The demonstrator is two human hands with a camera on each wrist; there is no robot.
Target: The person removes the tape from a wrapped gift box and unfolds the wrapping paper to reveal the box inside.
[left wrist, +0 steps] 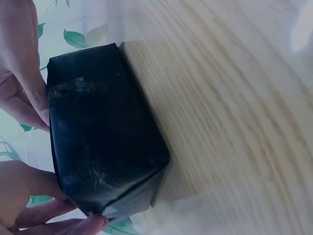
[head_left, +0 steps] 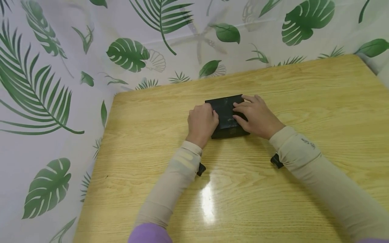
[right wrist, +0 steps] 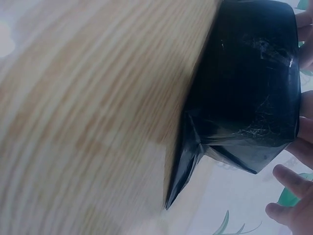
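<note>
A box wrapped in black film (head_left: 226, 113) lies on the wooden table, with creases and shiny strips of tape showing on it. My left hand (head_left: 202, 122) has its fingers curled at the box's left end; in the left wrist view, its fingertips (left wrist: 93, 225) grip the folded end. From the right, my right hand (head_left: 257, 116) lays its spread fingers on the top face near the right edge. A loose triangular flap of the wrapping (right wrist: 183, 176) sticks out at the box's right end in the right wrist view.
The light wood-grain table (head_left: 146, 162) spreads around the box. White cloth with green leaf prints (head_left: 130, 54) hangs along its back and left sides. A small dark device (head_left: 276, 161) sits under the right wrist, and another (head_left: 200, 169) under the left.
</note>
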